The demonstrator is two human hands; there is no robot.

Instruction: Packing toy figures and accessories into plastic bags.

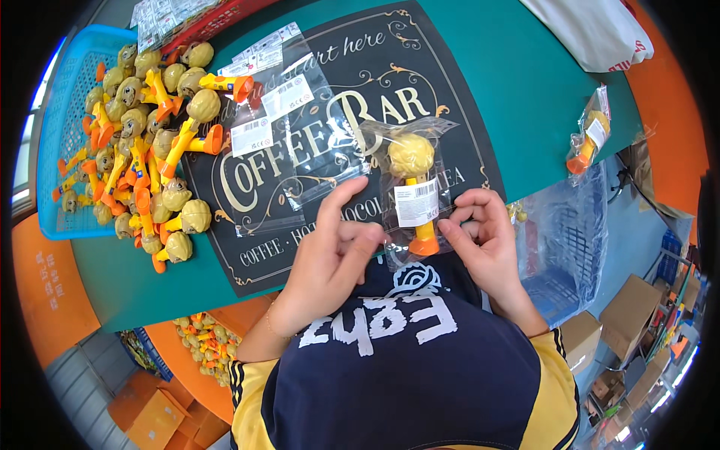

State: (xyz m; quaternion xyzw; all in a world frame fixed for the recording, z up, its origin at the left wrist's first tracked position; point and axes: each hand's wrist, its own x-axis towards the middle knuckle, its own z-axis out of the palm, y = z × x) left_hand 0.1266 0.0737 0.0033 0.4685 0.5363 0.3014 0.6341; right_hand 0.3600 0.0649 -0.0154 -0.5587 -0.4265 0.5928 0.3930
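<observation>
Between my hands is a clear plastic bag (448, 169) holding a toy with a round yellow head (411, 155), a yellow handle and a flared orange end (424, 245). A white label (417, 204) covers its middle. My left hand (328, 251) pinches the bag's left edge with the thumb and curled fingers, its index finger stretched out apart. At the right edge, my right hand (486, 236) has its thumb against the bag and its fingers bent; what lies behind that thumb is partly hidden. Flat clear bags with white labels (252, 136) lie left of the toy.
A blue basket (54, 187) overflows with loose yellow-and-orange toys (135, 124) at the left. A black printed mat (450, 97) covers part of the green table (525, 112). Another bagged toy (592, 139) rests near the right edge, beside a plastic-lined blue crate (559, 277) below.
</observation>
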